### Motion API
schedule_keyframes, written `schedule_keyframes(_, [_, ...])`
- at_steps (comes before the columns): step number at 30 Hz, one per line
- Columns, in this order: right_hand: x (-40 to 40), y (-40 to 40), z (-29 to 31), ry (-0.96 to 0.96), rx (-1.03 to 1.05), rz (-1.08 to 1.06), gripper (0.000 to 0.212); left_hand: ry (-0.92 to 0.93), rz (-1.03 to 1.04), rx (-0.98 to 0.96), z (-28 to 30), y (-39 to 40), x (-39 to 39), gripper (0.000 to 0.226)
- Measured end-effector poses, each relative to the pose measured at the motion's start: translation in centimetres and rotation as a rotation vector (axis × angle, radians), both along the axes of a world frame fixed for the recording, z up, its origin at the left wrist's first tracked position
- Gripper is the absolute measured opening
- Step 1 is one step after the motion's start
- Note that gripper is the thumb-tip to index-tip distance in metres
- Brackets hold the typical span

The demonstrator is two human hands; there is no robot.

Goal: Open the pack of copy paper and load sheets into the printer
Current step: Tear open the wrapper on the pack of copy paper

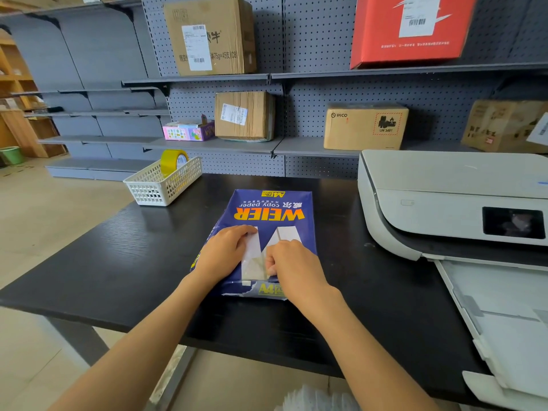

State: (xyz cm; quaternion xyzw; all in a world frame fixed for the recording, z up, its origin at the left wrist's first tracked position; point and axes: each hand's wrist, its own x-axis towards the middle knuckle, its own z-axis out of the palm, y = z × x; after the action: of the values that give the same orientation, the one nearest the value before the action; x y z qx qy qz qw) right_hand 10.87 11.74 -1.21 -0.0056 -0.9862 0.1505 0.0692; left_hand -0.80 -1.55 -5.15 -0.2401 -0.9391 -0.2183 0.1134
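A blue pack of copy paper (274,209) with orange lettering lies flat on the black table (118,256), its near end torn ragged. My left hand (223,253) rests flat on the pack's left side, pressing it down. My right hand (292,265) pinches the wrapper near the pack's middle, close to the torn near edge. The white printer (444,200) stands at the right of the table, with its paper tray (510,315) extended toward me.
A white plastic basket (160,185) holding a roll of yellow tape (173,161) sits at the table's far left corner. Grey pegboard shelves behind carry cardboard boxes (366,127) and a red box (409,28). A stack of white sheets (317,400) shows below the table edge.
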Motion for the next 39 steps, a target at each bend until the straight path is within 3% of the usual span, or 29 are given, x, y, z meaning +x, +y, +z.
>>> schedule_keyframes(20, [2.8,-0.3,1.3,-0.095,-0.009,-0.026,0.028,-0.006,-0.002,-0.011,-0.1,0.0,0.1,0.037])
schedule_keyframes(39, [4.5,-0.4,1.9,-0.103,-0.074,-0.041,0.02,-0.011,-0.007,-0.046,-0.1,0.0,0.1,0.037])
